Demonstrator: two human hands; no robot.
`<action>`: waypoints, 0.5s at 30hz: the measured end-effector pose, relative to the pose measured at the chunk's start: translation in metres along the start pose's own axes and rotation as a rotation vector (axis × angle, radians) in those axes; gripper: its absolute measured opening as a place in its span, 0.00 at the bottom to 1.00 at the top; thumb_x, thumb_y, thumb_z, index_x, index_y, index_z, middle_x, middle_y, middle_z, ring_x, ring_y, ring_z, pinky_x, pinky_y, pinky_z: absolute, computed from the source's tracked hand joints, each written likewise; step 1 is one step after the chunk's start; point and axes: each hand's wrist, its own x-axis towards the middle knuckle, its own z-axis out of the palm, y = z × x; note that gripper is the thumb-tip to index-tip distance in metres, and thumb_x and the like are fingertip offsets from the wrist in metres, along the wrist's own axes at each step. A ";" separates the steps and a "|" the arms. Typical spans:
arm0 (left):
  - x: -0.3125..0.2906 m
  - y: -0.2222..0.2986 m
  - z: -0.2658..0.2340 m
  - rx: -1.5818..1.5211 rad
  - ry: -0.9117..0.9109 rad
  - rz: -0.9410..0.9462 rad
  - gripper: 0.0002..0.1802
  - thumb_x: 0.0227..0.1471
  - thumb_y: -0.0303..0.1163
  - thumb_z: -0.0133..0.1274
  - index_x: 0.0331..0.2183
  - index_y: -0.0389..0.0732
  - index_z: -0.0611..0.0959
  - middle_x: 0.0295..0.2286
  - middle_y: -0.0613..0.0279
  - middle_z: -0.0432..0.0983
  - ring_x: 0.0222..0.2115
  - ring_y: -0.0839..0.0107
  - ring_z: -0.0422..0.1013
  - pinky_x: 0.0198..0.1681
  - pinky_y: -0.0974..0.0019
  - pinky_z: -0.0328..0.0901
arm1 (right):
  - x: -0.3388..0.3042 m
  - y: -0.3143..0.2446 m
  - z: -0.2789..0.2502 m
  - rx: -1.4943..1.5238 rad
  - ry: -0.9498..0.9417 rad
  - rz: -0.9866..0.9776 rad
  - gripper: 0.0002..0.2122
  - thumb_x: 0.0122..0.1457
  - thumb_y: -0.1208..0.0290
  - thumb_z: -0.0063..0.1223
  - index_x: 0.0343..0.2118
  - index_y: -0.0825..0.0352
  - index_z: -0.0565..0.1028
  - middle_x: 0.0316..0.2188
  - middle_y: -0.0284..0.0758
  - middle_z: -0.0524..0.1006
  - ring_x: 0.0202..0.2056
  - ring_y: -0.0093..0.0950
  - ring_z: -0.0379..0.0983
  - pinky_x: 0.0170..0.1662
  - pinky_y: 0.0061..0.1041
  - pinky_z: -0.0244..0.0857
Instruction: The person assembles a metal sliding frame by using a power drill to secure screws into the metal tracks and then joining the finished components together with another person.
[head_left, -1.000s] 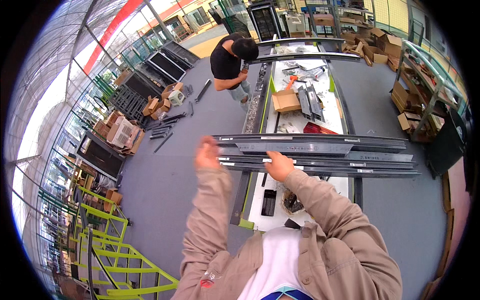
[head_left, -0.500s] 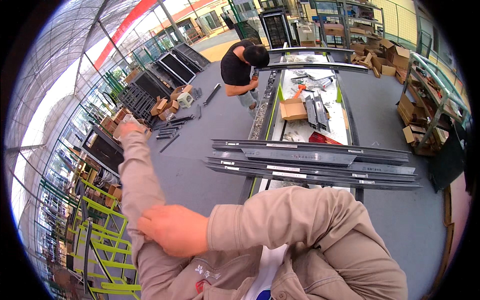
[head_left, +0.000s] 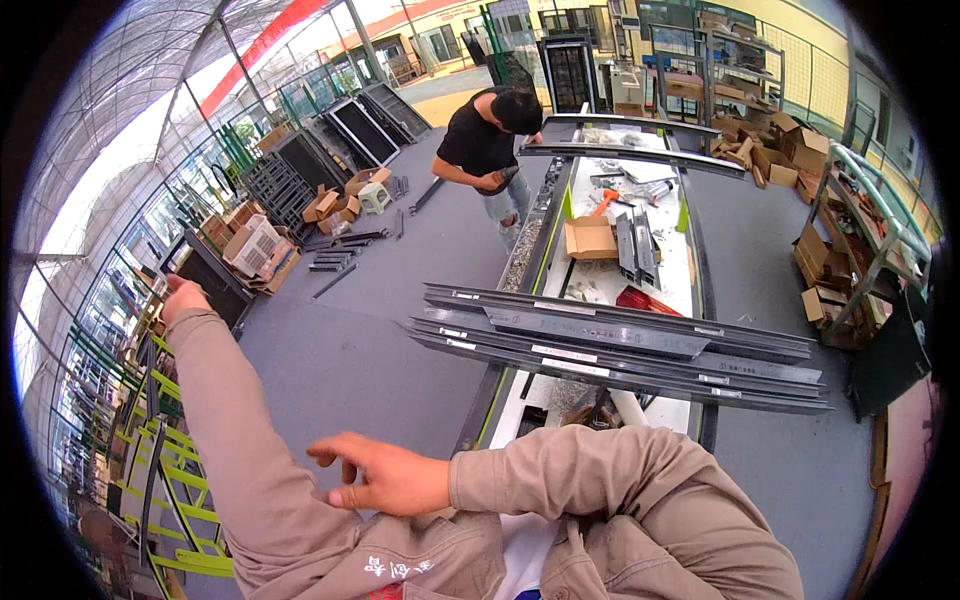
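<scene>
My left arm reaches out to the far left, and my left hand [head_left: 186, 298] is at its end with fingers stretched out and nothing seen in it. Bent across my chest, my right arm brings my right hand [head_left: 390, 474] beside the left sleeve [head_left: 250, 425]. Its fingers are apart and hold nothing; whether the thumb touches the cloth I cannot tell. Ahead of me, several long dark metal profiles [head_left: 610, 335] lie crosswise over a long workbench [head_left: 510, 408]. On the bench are an open cardboard box [head_left: 590, 238], an orange tool [head_left: 604, 202] and short grey profiles [head_left: 637, 248].
A person in a black shirt [head_left: 478, 140] stands at the bench's far left side, holding a dark tool. Cartons and a white crate [head_left: 256, 246] sit at left, near a lime-green rack [head_left: 190, 490]. A metal shelf cart [head_left: 870, 220] stands at right, with cartons [head_left: 790, 150] behind.
My right hand has let go of the left sleeve and its fingers have spread. My left arm has swung further left. The person at the bench has turned and shifted their arms.
</scene>
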 end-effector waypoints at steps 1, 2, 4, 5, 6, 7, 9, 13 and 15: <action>-0.002 -0.004 0.014 0.041 -0.042 -0.036 0.16 0.62 0.37 0.48 0.44 0.39 0.84 0.39 0.45 0.82 0.39 0.50 0.79 0.42 0.52 0.73 | -0.001 0.011 0.006 0.037 -0.096 0.004 0.18 0.70 0.63 0.50 0.58 0.68 0.71 0.44 0.42 0.80 0.44 0.33 0.75 0.51 0.34 0.69; -0.008 -0.005 0.021 0.074 -0.083 -0.067 0.16 0.62 0.37 0.48 0.44 0.40 0.84 0.38 0.45 0.82 0.39 0.50 0.79 0.41 0.52 0.73 | -0.002 0.018 0.013 0.072 -0.190 0.005 0.19 0.70 0.63 0.50 0.59 0.67 0.71 0.45 0.43 0.80 0.46 0.34 0.75 0.52 0.35 0.69; -0.017 -0.014 0.041 0.148 -0.151 -0.106 0.15 0.63 0.36 0.47 0.43 0.40 0.84 0.38 0.45 0.82 0.38 0.50 0.80 0.40 0.51 0.73 | -0.007 0.013 0.018 0.097 -0.318 0.063 0.18 0.69 0.66 0.49 0.57 0.69 0.72 0.49 0.45 0.80 0.49 0.37 0.76 0.53 0.37 0.68; -0.021 -0.018 0.051 0.181 -0.178 -0.117 0.15 0.63 0.36 0.47 0.43 0.40 0.84 0.37 0.45 0.82 0.37 0.50 0.80 0.40 0.51 0.73 | -0.008 0.003 0.015 0.049 -0.352 0.094 0.17 0.68 0.68 0.49 0.56 0.70 0.73 0.48 0.46 0.80 0.48 0.38 0.76 0.52 0.36 0.68; -0.026 -0.026 0.062 0.212 -0.193 -0.125 0.15 0.63 0.36 0.47 0.43 0.40 0.84 0.37 0.45 0.82 0.37 0.50 0.80 0.39 0.51 0.73 | -0.010 -0.007 0.009 0.004 -0.390 0.129 0.16 0.68 0.70 0.49 0.55 0.70 0.73 0.47 0.47 0.80 0.48 0.38 0.77 0.52 0.36 0.68; -0.032 -0.037 0.072 0.251 -0.200 -0.130 0.15 0.63 0.36 0.47 0.43 0.41 0.84 0.36 0.45 0.83 0.37 0.50 0.80 0.39 0.51 0.73 | -0.015 -0.013 0.005 -0.040 -0.428 0.163 0.15 0.67 0.71 0.48 0.54 0.71 0.74 0.46 0.48 0.81 0.47 0.39 0.77 0.51 0.36 0.68; -0.040 -0.060 0.084 0.299 -0.088 -0.090 0.15 0.63 0.36 0.46 0.43 0.41 0.84 0.35 0.45 0.83 0.36 0.50 0.80 0.38 0.50 0.72 | -0.025 -0.020 -0.005 -0.042 -0.547 0.103 0.15 0.64 0.72 0.49 0.52 0.71 0.74 0.44 0.49 0.81 0.46 0.40 0.78 0.50 0.36 0.69; -0.113 -0.067 0.123 -0.223 0.230 0.455 0.12 0.60 0.31 0.46 0.41 0.43 0.84 0.34 0.50 0.83 0.34 0.51 0.80 0.37 0.51 0.73 | -0.055 -0.015 0.000 0.021 -0.594 -0.032 0.14 0.60 0.72 0.52 0.47 0.72 0.76 0.40 0.51 0.81 0.42 0.44 0.78 0.47 0.38 0.70; -0.189 -0.055 0.151 -0.292 0.015 0.892 0.10 0.58 0.29 0.49 0.37 0.45 0.84 0.36 0.57 0.83 0.34 0.52 0.80 0.39 0.49 0.73 | -0.056 0.006 0.008 -0.089 -0.633 0.020 0.14 0.59 0.70 0.54 0.44 0.72 0.77 0.39 0.51 0.82 0.40 0.46 0.79 0.45 0.41 0.70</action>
